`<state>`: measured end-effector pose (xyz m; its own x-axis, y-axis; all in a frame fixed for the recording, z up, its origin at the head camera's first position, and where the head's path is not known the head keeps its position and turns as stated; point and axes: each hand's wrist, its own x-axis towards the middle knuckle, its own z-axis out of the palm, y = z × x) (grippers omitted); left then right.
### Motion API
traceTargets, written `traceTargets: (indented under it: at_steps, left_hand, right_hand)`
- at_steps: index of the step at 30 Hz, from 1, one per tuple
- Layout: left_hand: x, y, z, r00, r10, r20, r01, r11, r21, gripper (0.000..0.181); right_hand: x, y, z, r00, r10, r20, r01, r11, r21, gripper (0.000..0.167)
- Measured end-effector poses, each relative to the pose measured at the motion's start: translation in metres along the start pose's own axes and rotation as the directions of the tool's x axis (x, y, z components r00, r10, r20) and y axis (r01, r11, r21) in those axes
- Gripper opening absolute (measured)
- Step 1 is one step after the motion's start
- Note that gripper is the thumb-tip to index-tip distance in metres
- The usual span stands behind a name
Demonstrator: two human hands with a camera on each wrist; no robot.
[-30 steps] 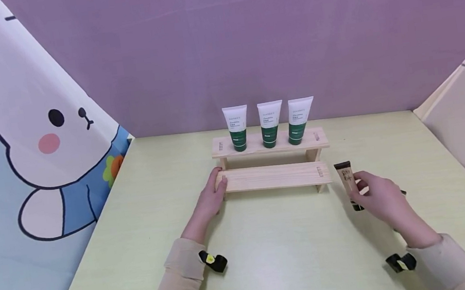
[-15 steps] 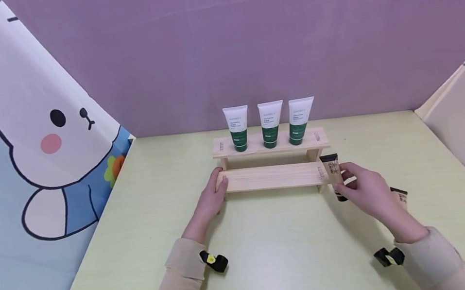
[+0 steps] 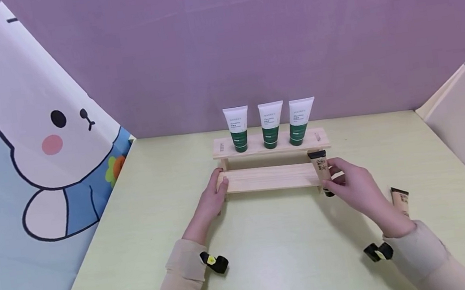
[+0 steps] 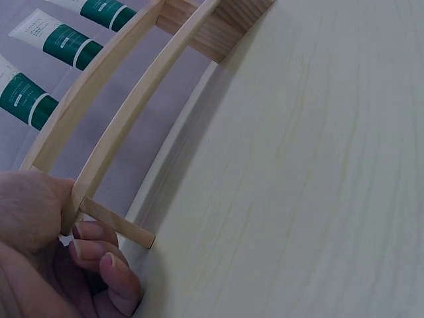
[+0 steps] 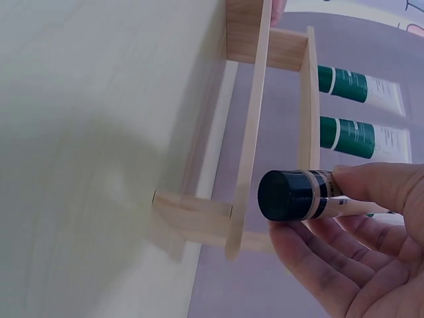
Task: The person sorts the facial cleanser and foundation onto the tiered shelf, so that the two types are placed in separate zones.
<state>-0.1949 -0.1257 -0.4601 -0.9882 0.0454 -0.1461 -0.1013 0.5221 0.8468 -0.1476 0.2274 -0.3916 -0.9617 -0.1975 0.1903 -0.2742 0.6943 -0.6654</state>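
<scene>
A two-step wooden rack [image 3: 272,178] stands on the table. My left hand [image 3: 212,197] grips the left end of its lower step, and in the left wrist view the fingers [image 4: 99,255] curl beneath the board. Upright on the upper step are three white-and-green tubes [image 3: 272,122]. Between thumb and fingers my right hand [image 3: 357,187] pinches a small tan tube [image 3: 322,170] with black ends, held upright at the lower step's right end. Its black cap [image 5: 281,195] points down in the right wrist view, apart from the board.
A second tan tube [image 3: 400,200] with a black end is on the table at right, partly hidden by the right forearm. Behind the table [image 3: 282,256] hangs a purple cloth [image 3: 245,40]. A rabbit-print cloth [image 3: 54,198] covers the left side.
My right hand has moved left and slightly away from me with the tan tube, to the rack's right end. The second tan tube has come into view. My left hand keeps its grip.
</scene>
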Motion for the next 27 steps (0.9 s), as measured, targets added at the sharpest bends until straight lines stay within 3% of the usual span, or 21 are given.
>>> traceTargets:
  at_steps: [13,27]
  left_hand:
    - [0.001,-0.002,0.001,1.0,0.005,-0.009,-0.005,1.0,0.004,0.048]
    - [0.003,-0.004,0.002,1.0,0.007,-0.007,-0.007,1.0,-0.009,0.048]
  right_hand:
    - [0.029,-0.02,0.023,0.998,-0.068,-0.003,0.068,0.991,0.113,0.035]
    - [0.066,-0.042,0.063,0.99,-0.134,0.033,0.121,0.958,0.26,0.033]
